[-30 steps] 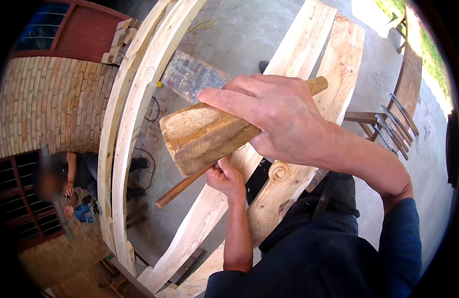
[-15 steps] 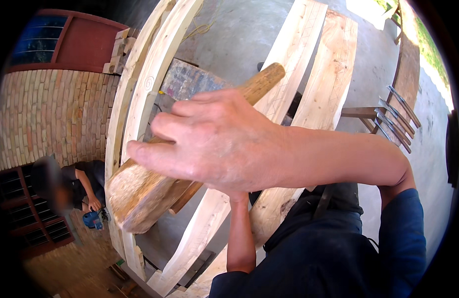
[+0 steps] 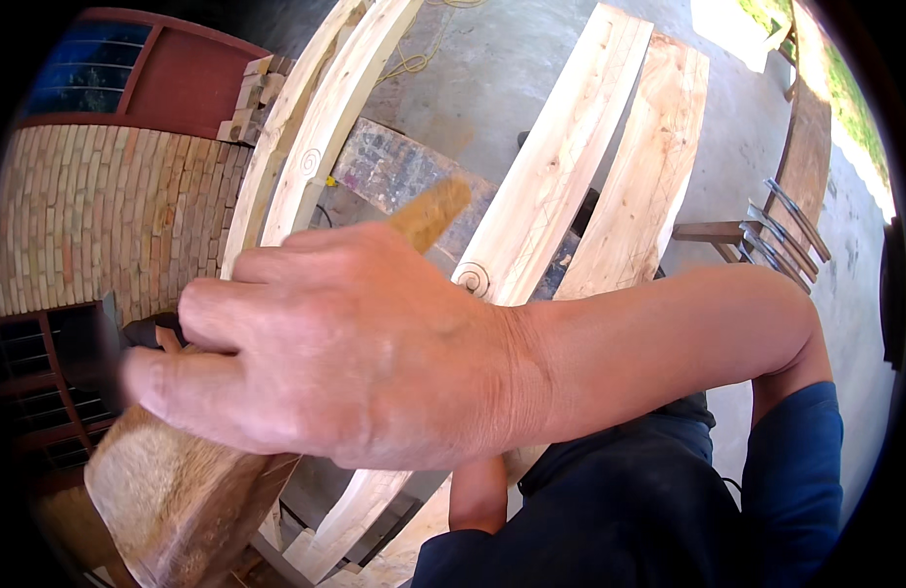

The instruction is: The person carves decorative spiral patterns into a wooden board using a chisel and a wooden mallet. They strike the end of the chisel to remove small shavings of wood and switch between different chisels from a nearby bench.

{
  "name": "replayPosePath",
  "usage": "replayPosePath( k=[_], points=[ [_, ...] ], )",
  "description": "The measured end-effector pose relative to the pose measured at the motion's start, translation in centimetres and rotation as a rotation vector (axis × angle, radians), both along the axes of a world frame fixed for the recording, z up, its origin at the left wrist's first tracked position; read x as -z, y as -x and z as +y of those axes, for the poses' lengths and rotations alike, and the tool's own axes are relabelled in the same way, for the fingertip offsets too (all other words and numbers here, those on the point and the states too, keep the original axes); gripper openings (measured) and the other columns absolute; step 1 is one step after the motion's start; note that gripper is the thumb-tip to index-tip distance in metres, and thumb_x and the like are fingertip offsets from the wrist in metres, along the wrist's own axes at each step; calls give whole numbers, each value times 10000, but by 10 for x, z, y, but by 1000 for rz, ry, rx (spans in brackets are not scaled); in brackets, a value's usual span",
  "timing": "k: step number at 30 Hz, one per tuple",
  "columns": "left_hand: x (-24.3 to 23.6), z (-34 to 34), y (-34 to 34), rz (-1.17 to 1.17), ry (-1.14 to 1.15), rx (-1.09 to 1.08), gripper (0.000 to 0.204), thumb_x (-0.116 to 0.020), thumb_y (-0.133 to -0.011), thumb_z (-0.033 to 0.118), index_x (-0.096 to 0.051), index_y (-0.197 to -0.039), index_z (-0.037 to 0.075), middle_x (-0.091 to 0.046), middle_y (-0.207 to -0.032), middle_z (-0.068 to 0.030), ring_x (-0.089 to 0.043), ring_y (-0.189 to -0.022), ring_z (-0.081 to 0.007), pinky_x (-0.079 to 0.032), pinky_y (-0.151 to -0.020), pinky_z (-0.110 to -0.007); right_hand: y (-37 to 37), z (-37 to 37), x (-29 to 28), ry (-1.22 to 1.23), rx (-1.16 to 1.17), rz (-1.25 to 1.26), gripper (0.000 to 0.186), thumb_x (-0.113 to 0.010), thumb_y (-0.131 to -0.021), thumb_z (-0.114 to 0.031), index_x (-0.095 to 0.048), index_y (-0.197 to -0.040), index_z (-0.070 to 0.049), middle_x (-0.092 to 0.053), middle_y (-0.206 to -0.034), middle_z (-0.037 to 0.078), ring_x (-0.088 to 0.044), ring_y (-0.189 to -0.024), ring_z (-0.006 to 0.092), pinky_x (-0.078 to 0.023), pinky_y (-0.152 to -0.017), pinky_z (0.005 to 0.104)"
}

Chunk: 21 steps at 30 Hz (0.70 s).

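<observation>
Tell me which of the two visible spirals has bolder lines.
The darker spiral, on the plank and just above the right hand in the picture; the fainter spiral sits farther left, on a curved timber.

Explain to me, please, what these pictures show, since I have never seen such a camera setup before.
There is no machine here: each grip is simply a person's bare hand. Every picture comes from the left of two wide fisheye cameras worn on that person's head and looking down, so straight edges bend near the rim. The right grip is closed around a wooden mallet. The left grip is hidden from view; only part of the left forearm shows. Long pale boards, one with a spiral, lie across a paint-spotted plank. Farther right, slim tools lie by a brown bench.
</observation>
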<state>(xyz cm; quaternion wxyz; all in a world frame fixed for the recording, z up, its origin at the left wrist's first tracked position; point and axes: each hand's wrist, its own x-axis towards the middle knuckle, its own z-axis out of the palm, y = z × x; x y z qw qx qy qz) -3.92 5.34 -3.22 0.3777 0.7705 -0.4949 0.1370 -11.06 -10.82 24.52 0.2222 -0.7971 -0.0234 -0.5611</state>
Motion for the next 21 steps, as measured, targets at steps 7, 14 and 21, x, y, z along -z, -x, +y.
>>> replayPosePath(
  k=[7, 14, 21],
  points=[
    [29, 9, 2, 84, 19, -55, 242, -743, -1026, 157, -691, -1198, -5, -791, -1007, -125, -762, -830, -271, -606, -755, -374, 24, -24, 26, 384, 282, 322, 404, -787, -861, -127, -750, -1263, -143, -723, -993, 18, -669, -869, 139, -492, -722, 286],
    [-34, -30, 5, 288, 175, -20, 188, -572, -1133, 102, -595, -1250, -43, -799, -1068, -176, -778, -968, -216, -622, -886, -319, 108, -42, 137, -920, 92, 739, 609, -804, -797, 47, -673, -1387, -22, -776, -1184, 108, -746, -1101, 229, -563, -1013, 362],
    [-28, -43, -19, 885, 447, 51, 181, -451, -1180, 131, -327, -1257, 25, -712, -1159, -265, -762, -1069, -314, -675, -938, -420, 137, -44, 196, -1469, 1, 799, 617, -821, -868, -41, -624, -1445, 54, -738, -1081, 54, -689, -931, 137, -572, -845, 311]
  ],
)
